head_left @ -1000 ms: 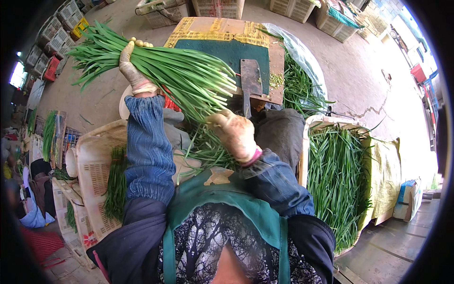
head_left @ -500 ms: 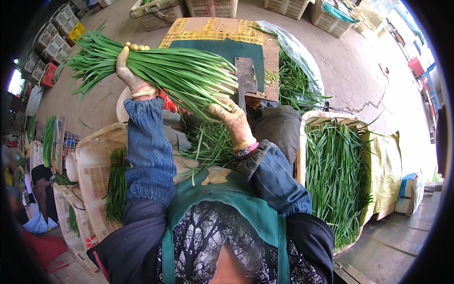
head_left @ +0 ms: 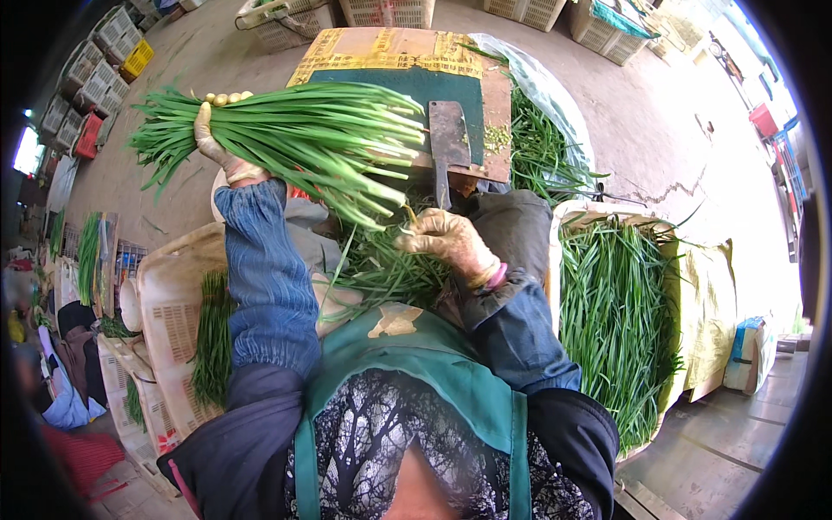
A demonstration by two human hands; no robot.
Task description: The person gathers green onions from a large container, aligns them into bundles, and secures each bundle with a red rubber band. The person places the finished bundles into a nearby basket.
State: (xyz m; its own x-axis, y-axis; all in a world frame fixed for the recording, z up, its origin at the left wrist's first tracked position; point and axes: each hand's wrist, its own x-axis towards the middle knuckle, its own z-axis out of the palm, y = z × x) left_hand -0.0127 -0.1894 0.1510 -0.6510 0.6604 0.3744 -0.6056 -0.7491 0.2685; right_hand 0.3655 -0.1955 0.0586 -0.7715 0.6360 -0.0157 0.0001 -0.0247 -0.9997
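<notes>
My left hand [head_left: 219, 149], in a pale thin glove, is closed around a thick bunch of garlic chives [head_left: 312, 121]. The bunch lies sideways in the air, its leafy tips to the left and its pale cut ends to the right. Just below those ends, my gloved right hand [head_left: 455, 247] is pinched on a thin yellowish strand [head_left: 409, 211]. Loose chives [head_left: 381, 269] are heaped on my lap beneath the hands. Beyond my right hand, a cleaver [head_left: 449, 134] rests on the board [head_left: 390, 42], its handle toward me.
A crate [head_left: 555, 277] packed with chives stands at my right, beside a yellow sack [head_left: 706, 303]. To the left is a tilted crate [head_left: 173, 303] with more chives. Clear plastic [head_left: 546, 87] borders a chive pile behind the board. Several crates [head_left: 390, 13] line the far floor.
My right hand has drawn back from the cut ends, down and to the right, with a thin strand in its fingers. The bunch has shifted slightly, and its lower stalks have fanned apart.
</notes>
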